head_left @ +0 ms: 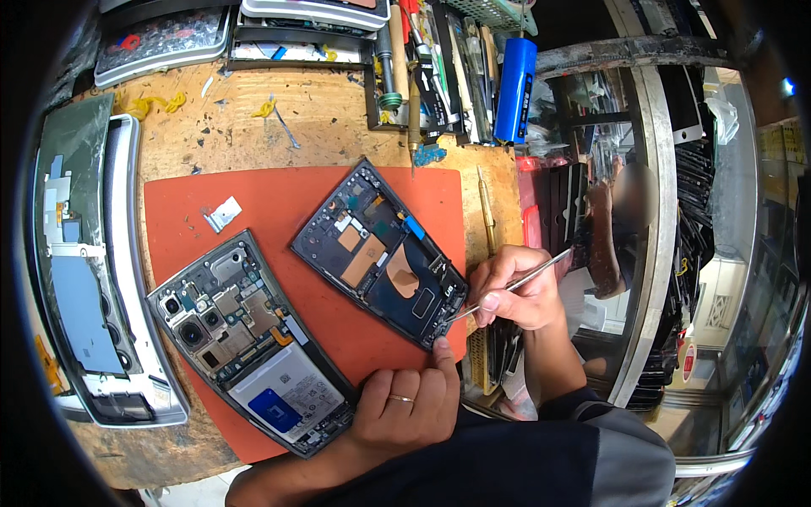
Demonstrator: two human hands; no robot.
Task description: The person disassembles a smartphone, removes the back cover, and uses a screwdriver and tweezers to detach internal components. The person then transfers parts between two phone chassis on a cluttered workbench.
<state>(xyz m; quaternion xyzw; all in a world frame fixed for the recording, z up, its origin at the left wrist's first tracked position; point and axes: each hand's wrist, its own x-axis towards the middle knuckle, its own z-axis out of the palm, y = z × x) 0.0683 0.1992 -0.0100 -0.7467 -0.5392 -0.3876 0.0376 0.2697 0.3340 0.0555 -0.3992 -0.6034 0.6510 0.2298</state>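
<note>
An opened phone frame (390, 262), black inside with copper-coloured patches, lies tilted on the red mat. My left hand (409, 404), wearing a ring, is closed with fingers curled. Its index finger presses the frame's near corner, and its thumb is hidden. Between the thumb and fingers of my right hand (517, 289) is a slim metal pick (541, 269). The pick's tip meets the near end of the frame, by small parts. To the left lies a second opened phone (253, 338), showing camera lenses, boards and a battery with a blue label. My left wrist is beside its near end.
On the red mat (203, 190) sits a small silvery piece (223, 215). White trays of phone parts (160, 372) stand at far left. Tool holders (422, 76) and a blue box-shaped object (515, 91) are at the back. A screwdriver (486, 207) lies right of the mat, near a glass case.
</note>
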